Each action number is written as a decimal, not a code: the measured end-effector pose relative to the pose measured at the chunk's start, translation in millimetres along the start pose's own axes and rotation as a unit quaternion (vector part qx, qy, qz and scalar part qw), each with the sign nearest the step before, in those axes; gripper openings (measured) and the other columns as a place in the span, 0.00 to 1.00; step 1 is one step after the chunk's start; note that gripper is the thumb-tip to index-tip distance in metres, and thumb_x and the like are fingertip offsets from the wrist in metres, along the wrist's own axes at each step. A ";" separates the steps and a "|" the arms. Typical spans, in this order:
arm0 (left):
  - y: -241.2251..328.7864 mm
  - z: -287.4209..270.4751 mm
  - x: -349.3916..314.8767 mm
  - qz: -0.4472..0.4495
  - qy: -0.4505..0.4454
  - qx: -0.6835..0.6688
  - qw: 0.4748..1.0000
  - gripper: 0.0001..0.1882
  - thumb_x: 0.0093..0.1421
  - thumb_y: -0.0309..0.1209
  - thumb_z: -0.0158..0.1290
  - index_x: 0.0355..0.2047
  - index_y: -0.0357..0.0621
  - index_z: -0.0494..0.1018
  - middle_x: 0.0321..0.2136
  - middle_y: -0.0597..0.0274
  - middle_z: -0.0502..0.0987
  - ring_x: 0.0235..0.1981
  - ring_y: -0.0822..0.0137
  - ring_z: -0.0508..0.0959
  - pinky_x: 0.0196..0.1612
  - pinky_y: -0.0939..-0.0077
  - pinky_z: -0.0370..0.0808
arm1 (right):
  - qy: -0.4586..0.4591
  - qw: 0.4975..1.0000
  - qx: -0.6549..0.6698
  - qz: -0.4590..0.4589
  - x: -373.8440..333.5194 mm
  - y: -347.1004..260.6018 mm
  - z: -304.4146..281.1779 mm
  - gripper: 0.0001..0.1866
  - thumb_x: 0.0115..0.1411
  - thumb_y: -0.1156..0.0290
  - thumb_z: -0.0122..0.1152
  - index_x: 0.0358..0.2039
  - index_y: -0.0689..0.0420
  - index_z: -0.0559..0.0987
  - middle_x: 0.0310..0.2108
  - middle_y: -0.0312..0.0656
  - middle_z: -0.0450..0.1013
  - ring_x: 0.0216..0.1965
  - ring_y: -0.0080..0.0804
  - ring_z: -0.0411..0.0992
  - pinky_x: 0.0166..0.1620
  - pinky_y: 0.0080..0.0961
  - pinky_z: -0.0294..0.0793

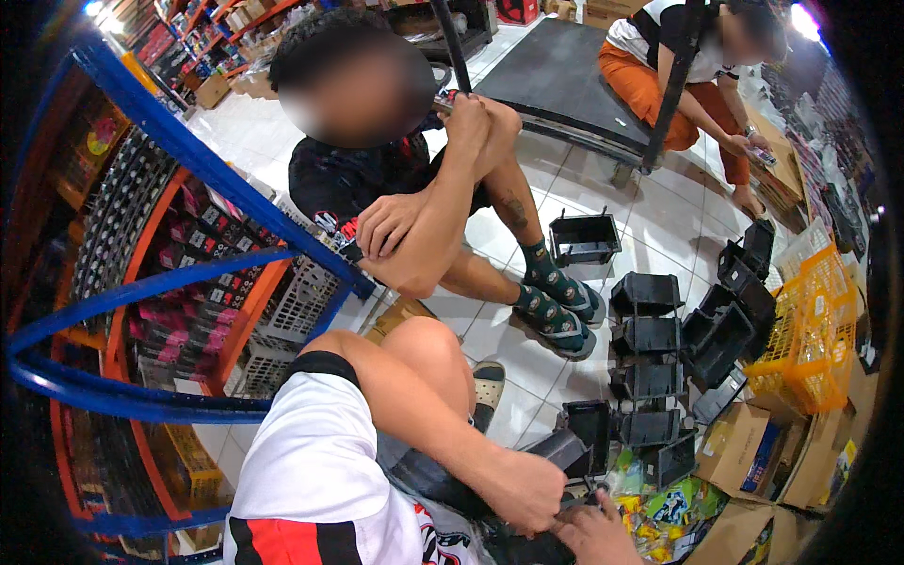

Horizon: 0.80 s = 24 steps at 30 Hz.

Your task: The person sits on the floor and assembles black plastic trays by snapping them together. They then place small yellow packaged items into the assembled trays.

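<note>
My left hand (529,492) is closed in a fist low in the view, its forearm crossing from the left in front of my bent knee. My right hand (597,533) is close beside it at the lower edge, fingers curled and thumb raised, against something small and dark that I cannot make out. What the left fist grips is hidden too. Just beyond my hands, a black plastic bin (557,450) lies tilted, partly behind my left forearm. Another black bin (589,428) stands right behind it. Colourful plastic packets (673,504) lie to the right of my hands.
Several black bins (650,336) are on the tiled floor, beside a yellow crate (805,330) and open cardboard boxes (734,443). Blue-framed shelving (141,395) rises at left. A seated person (377,179) is ahead; another person (678,75) bends near a platform trolley (556,80).
</note>
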<state>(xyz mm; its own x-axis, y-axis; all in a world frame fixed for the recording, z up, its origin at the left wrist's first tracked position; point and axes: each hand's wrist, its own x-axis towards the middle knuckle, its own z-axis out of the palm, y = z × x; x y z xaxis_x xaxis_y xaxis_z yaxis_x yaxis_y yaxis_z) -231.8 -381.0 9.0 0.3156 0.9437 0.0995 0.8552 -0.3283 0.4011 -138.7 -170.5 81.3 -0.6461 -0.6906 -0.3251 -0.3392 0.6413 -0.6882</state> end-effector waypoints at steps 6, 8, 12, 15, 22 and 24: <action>-5.8 -9.8 -14.9 -0.019 -0.020 -0.065 0.998 0.10 0.53 0.37 0.56 0.25 0.43 0.77 0.17 0.60 0.79 0.22 0.57 0.83 0.31 0.61 0.77 | -0.009 0.995 0.074 -0.064 -15.6 6.8 -1.6 0.27 0.55 0.55 0.66 0.47 0.64 0.81 0.46 0.54 0.73 0.53 0.56 0.69 0.67 0.56 0.57; -16.2 -8.3 -17.4 -0.089 -0.045 -0.077 0.992 0.10 0.53 0.36 0.56 0.25 0.42 0.77 0.17 0.59 0.79 0.22 0.56 0.83 0.30 0.60 0.78 | -0.001 0.999 0.045 0.017 -21.8 7.0 -5.9 0.24 0.57 0.57 0.66 0.44 0.64 0.82 0.45 0.54 0.74 0.52 0.56 0.69 0.66 0.55 0.58; -21.6 -5.3 -10.0 -0.138 0.018 -0.091 0.986 0.10 0.48 0.35 0.59 0.20 0.41 0.80 0.19 0.52 0.81 0.24 0.50 0.84 0.25 0.58 0.80 | 0.047 0.998 0.040 0.014 -21.9 11.5 -8.2 0.24 0.55 0.55 0.66 0.41 0.66 0.82 0.44 0.58 0.72 0.49 0.60 0.68 0.58 0.57 0.64; -31.0 -6.0 -0.9 -0.137 0.029 -0.027 0.990 0.11 0.48 0.37 0.59 0.21 0.42 0.80 0.18 0.53 0.81 0.23 0.52 0.84 0.25 0.58 0.79 | 0.095 0.995 0.015 0.019 -27.6 27.0 -8.3 0.24 0.55 0.53 0.67 0.39 0.64 0.82 0.42 0.56 0.74 0.47 0.58 0.69 0.54 0.55 0.67; -68.6 -14.2 -8.8 -0.207 0.092 0.003 0.974 0.13 0.57 0.40 0.57 0.26 0.43 0.78 0.19 0.56 0.80 0.26 0.52 0.84 0.31 0.56 0.77 | 0.419 0.887 0.151 0.120 -81.5 99.7 -25.3 0.37 0.60 0.36 0.49 0.34 0.64 0.82 0.32 0.47 0.75 0.34 0.42 0.73 0.41 0.36 0.69; -67.8 -17.7 -12.9 -0.242 0.098 -0.024 0.965 0.14 0.59 0.41 0.57 0.26 0.44 0.79 0.21 0.53 0.81 0.28 0.49 0.84 0.31 0.53 0.78 | 0.450 0.866 0.213 0.045 -96.0 119.8 -28.9 0.37 0.64 0.37 0.46 0.37 0.65 0.81 0.35 0.48 0.78 0.39 0.41 0.75 0.47 0.37 0.72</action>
<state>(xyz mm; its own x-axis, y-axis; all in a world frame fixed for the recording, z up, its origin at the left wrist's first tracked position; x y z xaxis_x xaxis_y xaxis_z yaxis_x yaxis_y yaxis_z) -301.1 -370.2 -3.4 -0.2039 0.9773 0.0581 0.8614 0.1509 0.4849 -137.1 -17.7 48.7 -0.9930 0.0189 0.1165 -0.1016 0.3652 -0.9254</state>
